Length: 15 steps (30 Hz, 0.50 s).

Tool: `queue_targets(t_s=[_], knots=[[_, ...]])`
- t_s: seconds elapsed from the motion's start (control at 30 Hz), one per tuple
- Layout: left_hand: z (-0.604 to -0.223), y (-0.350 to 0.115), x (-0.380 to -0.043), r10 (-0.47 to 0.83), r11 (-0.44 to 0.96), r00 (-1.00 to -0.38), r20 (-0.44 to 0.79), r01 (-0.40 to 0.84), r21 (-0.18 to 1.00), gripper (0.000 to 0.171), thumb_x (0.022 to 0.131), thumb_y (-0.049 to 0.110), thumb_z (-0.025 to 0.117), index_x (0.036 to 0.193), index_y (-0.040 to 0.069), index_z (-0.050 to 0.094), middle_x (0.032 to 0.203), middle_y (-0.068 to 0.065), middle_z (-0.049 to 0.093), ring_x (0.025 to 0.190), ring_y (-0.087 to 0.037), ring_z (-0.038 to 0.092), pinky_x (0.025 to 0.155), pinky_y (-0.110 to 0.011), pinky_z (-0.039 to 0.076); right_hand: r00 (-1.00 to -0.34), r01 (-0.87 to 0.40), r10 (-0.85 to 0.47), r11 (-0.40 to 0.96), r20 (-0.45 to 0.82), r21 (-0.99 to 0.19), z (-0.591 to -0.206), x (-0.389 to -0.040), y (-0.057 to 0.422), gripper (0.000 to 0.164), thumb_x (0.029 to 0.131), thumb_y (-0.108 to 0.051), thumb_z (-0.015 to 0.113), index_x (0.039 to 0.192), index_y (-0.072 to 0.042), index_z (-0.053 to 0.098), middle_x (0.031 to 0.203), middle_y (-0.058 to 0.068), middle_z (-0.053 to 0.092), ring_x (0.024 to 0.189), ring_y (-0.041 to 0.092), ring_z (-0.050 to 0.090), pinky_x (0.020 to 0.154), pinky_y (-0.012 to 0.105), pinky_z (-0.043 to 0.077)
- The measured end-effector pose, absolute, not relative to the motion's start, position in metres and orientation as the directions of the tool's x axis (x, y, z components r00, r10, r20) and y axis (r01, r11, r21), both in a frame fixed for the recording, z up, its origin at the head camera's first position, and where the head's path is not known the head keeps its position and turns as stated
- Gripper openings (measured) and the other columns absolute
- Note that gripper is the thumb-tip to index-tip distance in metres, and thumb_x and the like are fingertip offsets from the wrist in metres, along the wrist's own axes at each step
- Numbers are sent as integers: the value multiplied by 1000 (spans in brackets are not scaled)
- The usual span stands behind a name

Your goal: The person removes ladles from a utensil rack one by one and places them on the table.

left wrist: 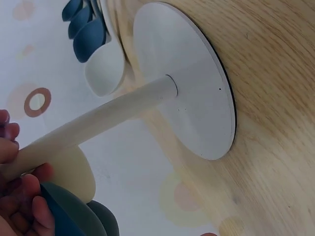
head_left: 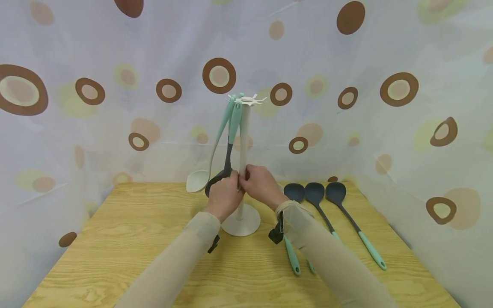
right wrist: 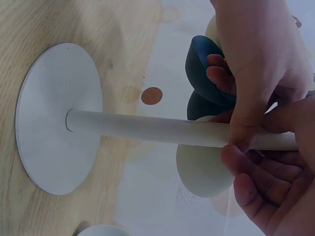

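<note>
Utensil stand (head_left: 243,137), white, upright toward the far middle of the counter (head_left: 131,244); round base (head_left: 247,224) flat on the wood, hooked crown (head_left: 256,101) on top.

Left hand (head_left: 224,194) at the left side of the pole, below mid-height — thumb laid against it, fingers curled in close to the hanging dark ladle (head_left: 228,159). Whether those fingers also grip the ladle, cannot tell. Right hand (head_left: 262,184) at the right side of the same stretch, fingers bent, pinching the pole. The two hands meet there, fingertips touching or nearly so.

Hanging from the crown's left side by mint handles: the dark ladle and, farther left, a white ladle (head_left: 197,181), bowl out over the far edge. Behind the pole, a second dark head (right wrist: 204,105) and a cream head (right wrist: 204,169), both partly covered.

Lying right of the stand: three dark cooking spoons (head_left: 336,193), heads far, mint handles near, the right forearm crossing over some. A pale spoon (left wrist: 106,69) beside them, closest to the base — mostly hidden from the head view.

Beige sleeves (head_left: 169,261) on both arms. Patterned curtain (head_left: 173,42) beyond the counter.
</note>
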State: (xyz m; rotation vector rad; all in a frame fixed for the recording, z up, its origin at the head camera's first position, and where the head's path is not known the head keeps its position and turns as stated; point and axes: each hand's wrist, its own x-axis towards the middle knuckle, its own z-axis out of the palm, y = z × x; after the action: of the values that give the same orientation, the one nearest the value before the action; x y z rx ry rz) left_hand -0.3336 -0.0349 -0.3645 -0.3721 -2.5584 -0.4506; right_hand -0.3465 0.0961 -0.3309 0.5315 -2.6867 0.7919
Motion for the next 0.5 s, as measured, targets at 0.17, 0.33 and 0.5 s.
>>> queue_targets(t_s=[0.17,0.33,0.5], knots=[[-368,-38,-330,186,895,-817,546,370,250,15,85,27,57,90,14,51,68,-1,59,56,-20,59,44,-35,42,-919,-373,-250,803,306,-465,-328,-347,92,19,87,-32,58,77,-15,58,65,0,57,55,17,52,48,29,42],[-375,-43,-324,196,876,-802,565,402,267,23,88,26,55,109,16,54,92,4,63,69,-16,62,53,-34,47,-939,-332,-252,846,236,-418,-322,-346,88,23,88,-33,55,77,-13,56,66,3,57,55,18,52,49,30,41],[-380,-46,-318,220,849,-745,629,464,252,35,89,23,54,122,12,51,111,-2,62,74,-18,64,56,-35,50,-950,-306,-247,858,191,-413,-317,-344,89,26,89,-33,56,75,-12,55,66,4,56,56,19,52,50,30,41]])
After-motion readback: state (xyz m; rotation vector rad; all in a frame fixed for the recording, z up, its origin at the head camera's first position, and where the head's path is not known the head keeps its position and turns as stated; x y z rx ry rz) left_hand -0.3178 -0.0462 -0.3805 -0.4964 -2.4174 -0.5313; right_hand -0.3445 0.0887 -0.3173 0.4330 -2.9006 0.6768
